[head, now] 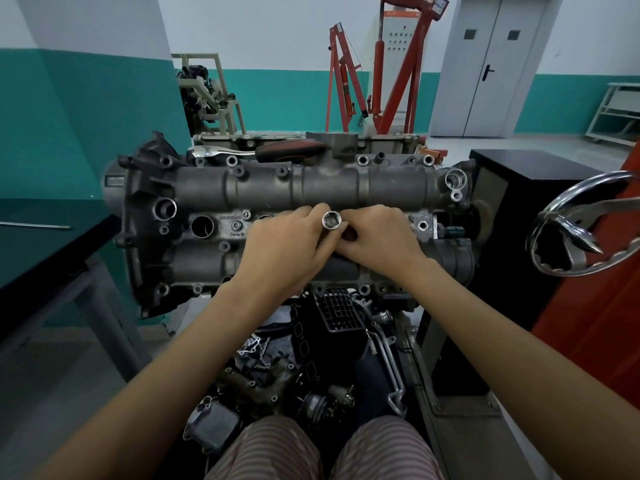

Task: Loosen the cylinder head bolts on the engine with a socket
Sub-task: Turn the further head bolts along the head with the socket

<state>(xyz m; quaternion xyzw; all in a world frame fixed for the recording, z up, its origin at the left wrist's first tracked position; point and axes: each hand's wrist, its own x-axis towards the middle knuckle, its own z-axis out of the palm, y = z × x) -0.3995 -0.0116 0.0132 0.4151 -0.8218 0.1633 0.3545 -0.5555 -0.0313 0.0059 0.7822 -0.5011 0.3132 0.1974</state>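
Head view. Both hands meet over the middle of the cylinder head (277,188): the left hand (287,247) and right hand (377,237) pinch a chrome socket (331,221) between their fingertips, its open end facing up. A ratchet (263,151) lies along the far edge of the engine. Judged risk: the socket, held only by fingertips, may slip into an open bore (202,226). Cast lettering beside that bore is too small to read reliably.
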